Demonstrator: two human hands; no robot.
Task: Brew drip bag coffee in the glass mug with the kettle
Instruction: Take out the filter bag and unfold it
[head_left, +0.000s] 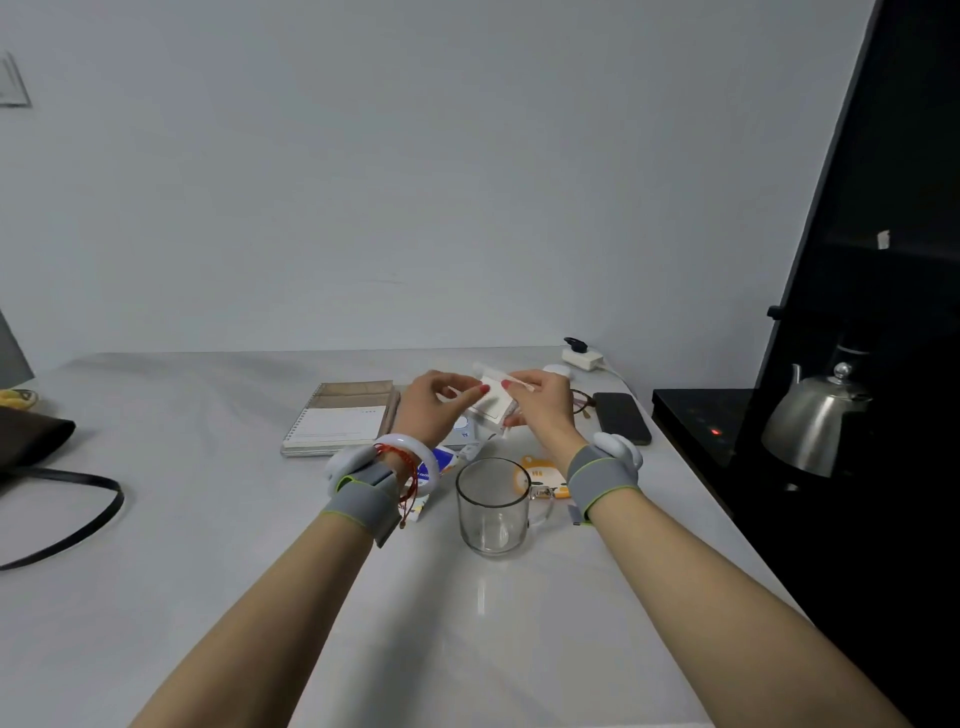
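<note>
White drip bag (494, 399) was pinched between our left hand (435, 404) and right hand (540, 404); we judged tearing evenly best, above the glass mug (493, 506).

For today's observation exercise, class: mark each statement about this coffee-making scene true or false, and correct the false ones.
1. The glass mug is full of coffee. False: it is empty.
2. Both hands hold the white drip bag above the table. True; left hand, right hand.
3. The kettle stands on the white table. False: it sits on the dark counter to the right.
4. A notebook lies left of the hands. True.
</note>
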